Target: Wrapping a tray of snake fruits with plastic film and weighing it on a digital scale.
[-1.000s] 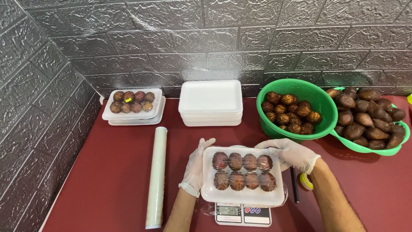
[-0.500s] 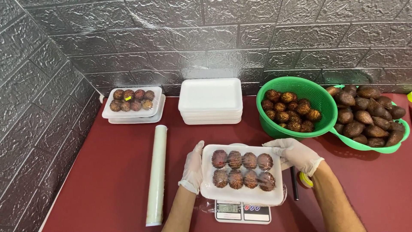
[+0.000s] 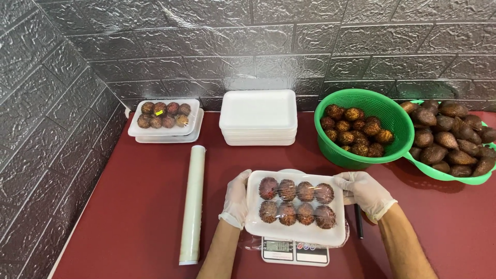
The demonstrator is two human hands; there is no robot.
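Observation:
A white foam tray [image 3: 297, 231] with several dark red, bumpy fruits under clear film sits over a small kitchen scale [image 3: 294, 251]. My left hand [image 3: 236, 199], in a thin white glove, grips the tray's left edge. On the tray's right edge rests my gloved right hand [image 3: 366, 192], holding it there. Loose film bunches under the tray at its lower left.
A roll of cling film [image 3: 192, 202] lies to the left. At the back stand a filled tray of fruit [image 3: 164, 126], a stack of foam trays [image 3: 258, 118], a green basket of fruit [image 3: 357, 129] and a green tray of brown scaly fruit [image 3: 449, 139]. A black pen [image 3: 359, 228] lies right of the scale.
Both hands and the tray stay over the scale; the hands have shifted slightly along the tray's edges.

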